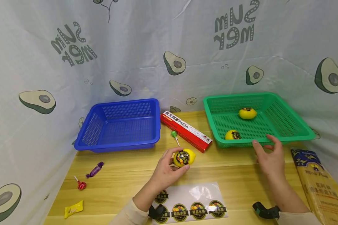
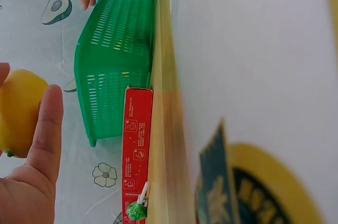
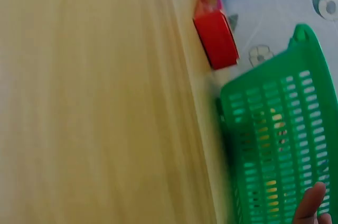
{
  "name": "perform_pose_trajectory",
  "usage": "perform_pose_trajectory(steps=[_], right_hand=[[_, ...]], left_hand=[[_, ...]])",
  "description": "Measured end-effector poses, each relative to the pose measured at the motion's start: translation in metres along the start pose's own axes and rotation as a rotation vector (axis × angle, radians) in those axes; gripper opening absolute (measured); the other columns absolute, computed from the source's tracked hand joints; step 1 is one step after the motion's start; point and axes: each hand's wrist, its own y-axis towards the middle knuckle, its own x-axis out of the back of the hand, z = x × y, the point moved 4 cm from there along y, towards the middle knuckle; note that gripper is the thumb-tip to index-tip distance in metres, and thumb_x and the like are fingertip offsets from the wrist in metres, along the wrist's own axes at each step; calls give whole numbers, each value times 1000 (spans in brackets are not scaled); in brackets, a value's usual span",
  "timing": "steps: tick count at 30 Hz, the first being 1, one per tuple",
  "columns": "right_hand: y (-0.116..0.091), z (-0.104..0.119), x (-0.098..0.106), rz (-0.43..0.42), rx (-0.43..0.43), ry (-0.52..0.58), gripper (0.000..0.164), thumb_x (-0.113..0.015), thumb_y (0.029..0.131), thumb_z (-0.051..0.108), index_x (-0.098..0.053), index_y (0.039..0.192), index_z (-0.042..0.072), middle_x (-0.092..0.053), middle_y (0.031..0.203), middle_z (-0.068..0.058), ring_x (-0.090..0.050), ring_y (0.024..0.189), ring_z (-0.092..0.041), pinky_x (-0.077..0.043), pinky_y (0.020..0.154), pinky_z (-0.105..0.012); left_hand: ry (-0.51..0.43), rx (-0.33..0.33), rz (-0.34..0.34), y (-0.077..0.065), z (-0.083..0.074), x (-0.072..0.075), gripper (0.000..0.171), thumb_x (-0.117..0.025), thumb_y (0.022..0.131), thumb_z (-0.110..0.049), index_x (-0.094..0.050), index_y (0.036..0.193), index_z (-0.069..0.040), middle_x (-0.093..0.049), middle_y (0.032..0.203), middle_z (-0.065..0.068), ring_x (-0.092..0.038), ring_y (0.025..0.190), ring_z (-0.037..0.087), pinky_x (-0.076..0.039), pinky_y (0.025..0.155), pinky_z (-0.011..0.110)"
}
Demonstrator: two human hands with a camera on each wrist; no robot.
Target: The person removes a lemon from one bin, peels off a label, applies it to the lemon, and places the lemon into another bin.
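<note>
My left hand (image 1: 169,172) grips a yellow lemon (image 1: 190,156) between thumb and fingers, above the middle of the table. A round black-and-gold sticker (image 1: 182,158) shows on the lemon's side. In the left wrist view the lemon (image 2: 21,110) sits against the fingers. My right hand (image 1: 270,156) is at the front rim of the green basket (image 1: 270,140), fingers loosely bent with nothing between them. Inside that basket lie two more lemons, one toward the back (image 1: 247,113) and one by the front wall (image 1: 232,135), both with dark stickers.
A blue basket (image 1: 126,125) stands at left, a red pasta box (image 1: 186,131) and green lollipop (image 1: 174,134) between the baskets. Purple candy (image 1: 95,170), a red lollipop (image 1: 81,185) and a yellow packet (image 1: 74,209) lie left. A sticker sheet (image 1: 194,197) lies in front; a pasta bag (image 1: 318,184) right.
</note>
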Motion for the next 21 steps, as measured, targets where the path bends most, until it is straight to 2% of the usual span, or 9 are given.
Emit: perform_pose_trajectory(steps=[3, 6, 12, 17, 21], right_hand=[[7, -2, 4, -37, -75, 64, 74, -58, 100, 46, -22, 161, 23, -36, 120, 1, -58, 69, 4, -54, 58, -22], [10, -4, 5, -46, -125, 129, 72, -61, 99, 44, -23, 158, 27, -35, 116, 3, -58, 72, 4, -53, 57, -22], [12, -7, 5, -56, -154, 189, 65, -66, 97, 39, -29, 150, 34, -36, 113, 3, -58, 71, 2, -52, 55, -22], [14, -7, 3, -61, -147, 179, 61, -67, 97, 40, -32, 146, 36, -38, 111, 2, -58, 70, 0, -52, 54, -23], [15, -7, 2, -67, -151, 168, 62, -67, 97, 40, -32, 148, 35, -38, 111, 2, -58, 71, -1, -52, 54, -23]], left_hand=[[11, -1, 19, 4, -1, -2, 63, -79, 89, -16, -50, 145, -15, -50, 136, 9, -66, 97, 13, -62, 76, 25], [19, -13, 45, 11, -5, -5, 56, -76, 92, -19, -52, 143, -18, -51, 133, 11, -66, 94, 12, -61, 75, 24], [49, -55, 98, 36, -22, -13, 51, -74, 95, -21, -53, 141, -28, -49, 136, 10, -66, 99, 12, -61, 76, 24], [231, -131, 113, 68, -40, -23, 54, -77, 93, -27, -53, 142, -27, -53, 131, 6, -61, 96, 10, -58, 78, 19], [376, -151, 126, 97, -52, -36, 58, -79, 91, -32, -53, 142, -28, -54, 130, 5, -60, 102, 10, -55, 83, 18]])
